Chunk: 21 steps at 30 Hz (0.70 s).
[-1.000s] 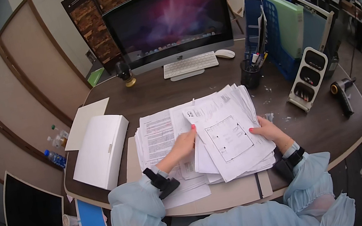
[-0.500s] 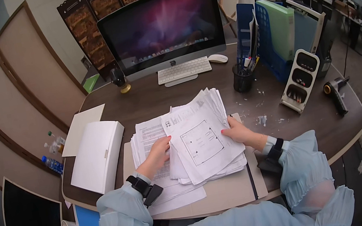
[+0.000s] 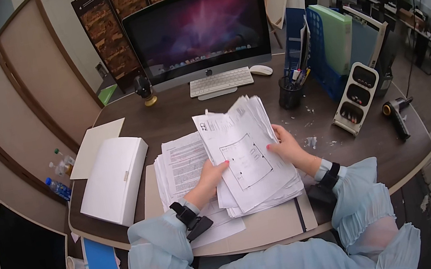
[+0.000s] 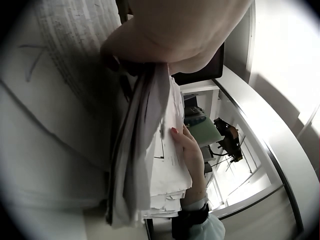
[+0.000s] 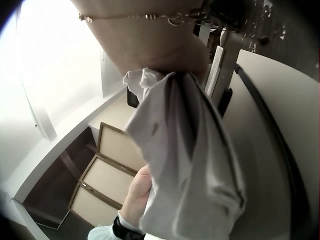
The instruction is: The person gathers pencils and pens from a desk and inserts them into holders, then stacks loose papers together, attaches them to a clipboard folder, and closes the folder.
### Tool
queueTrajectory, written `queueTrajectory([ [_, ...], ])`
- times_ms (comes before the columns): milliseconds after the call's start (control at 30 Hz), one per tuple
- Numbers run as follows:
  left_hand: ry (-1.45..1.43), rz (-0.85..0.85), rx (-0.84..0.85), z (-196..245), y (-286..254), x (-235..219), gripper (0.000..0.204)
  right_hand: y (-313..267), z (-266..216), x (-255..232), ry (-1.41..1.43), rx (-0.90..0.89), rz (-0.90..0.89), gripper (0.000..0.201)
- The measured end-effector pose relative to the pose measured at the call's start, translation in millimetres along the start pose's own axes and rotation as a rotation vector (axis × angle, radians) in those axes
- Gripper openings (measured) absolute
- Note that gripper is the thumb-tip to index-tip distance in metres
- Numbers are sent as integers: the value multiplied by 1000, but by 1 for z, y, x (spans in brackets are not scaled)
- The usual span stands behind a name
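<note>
A thick, uneven stack of printed papers (image 3: 247,149) is gripped between both hands, its top sheet bearing a rectangular line drawing. My left hand (image 3: 210,178) holds the left edge, thumb on the top sheet. On the opposite edge, my right hand (image 3: 291,151) has its thumb on top and fingers behind. The left wrist view shows the stack from its side, sheets (image 4: 137,150) bunched and bent. Sagging pages (image 5: 185,150) hang below the right hand in the right wrist view. Left of the stack lies another pile of text pages (image 3: 181,166), on a beige folder (image 3: 278,227) with a dark strap.
A white box file (image 3: 114,181) stands at the left. Behind are a keyboard (image 3: 220,81), mouse (image 3: 260,70) and monitor (image 3: 198,34). A pen cup (image 3: 290,95), blue file rack (image 3: 325,69), slotted holder (image 3: 357,98) and yellow-black handheld tool (image 3: 397,117) stand right. Paper scraps (image 3: 312,141) dot the desk.
Both hands have shifted the stack leftward, and its far edge now stands higher. More of the folder's right side shows than a second ago. The head view has also moved slightly.
</note>
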<state>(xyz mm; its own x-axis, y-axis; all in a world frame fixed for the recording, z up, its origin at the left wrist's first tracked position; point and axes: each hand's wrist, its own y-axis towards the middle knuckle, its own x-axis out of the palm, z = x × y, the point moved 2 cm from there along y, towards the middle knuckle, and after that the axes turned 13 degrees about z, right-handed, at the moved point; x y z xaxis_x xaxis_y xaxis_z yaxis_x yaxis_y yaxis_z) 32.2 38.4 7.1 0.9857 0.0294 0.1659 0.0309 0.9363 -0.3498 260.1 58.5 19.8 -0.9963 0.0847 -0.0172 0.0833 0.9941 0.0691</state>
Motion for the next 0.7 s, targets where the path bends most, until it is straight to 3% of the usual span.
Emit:
queueTrajectory([
  [67, 58, 150, 261, 9, 0, 6, 37, 3, -14, -3, 119, -100, 8, 53],
  [100, 55, 149, 263, 17, -1, 9, 37, 6, -24, -5, 242, -201, 14, 47],
  [167, -18, 178, 723, 50, -12, 17, 35, 4, -58, -10, 287, -304, 44, 42],
  [200, -19, 180, 722, 64, -18, 21, 35, 1, -74, -13, 333, -401, 75, 38],
  [267, -38, 113, 930, 90, -32, 27, 30, -1, -91, -15, 337, -376, 104, 36],
  [400, 183, 45, 925, 98, -25, 11, 27, 1, -84, -20, 244, -397, 135, 37],
  [467, 323, 192, 1175, 91, -18, 3, 24, 4, -66, -22, 291, -398, 100, 35],
  [500, 222, 171, 1059, 92, -26, 7, 25, 4, -59, -21, 338, -395, 67, 34],
  [600, 258, 165, 1127, 88, -19, 5, 26, 5, -50, -14, 288, -472, 63, 30],
  [700, 47, 118, 862, 88, -12, 18, 27, 4, -57, -9, 221, -356, 205, 29],
])
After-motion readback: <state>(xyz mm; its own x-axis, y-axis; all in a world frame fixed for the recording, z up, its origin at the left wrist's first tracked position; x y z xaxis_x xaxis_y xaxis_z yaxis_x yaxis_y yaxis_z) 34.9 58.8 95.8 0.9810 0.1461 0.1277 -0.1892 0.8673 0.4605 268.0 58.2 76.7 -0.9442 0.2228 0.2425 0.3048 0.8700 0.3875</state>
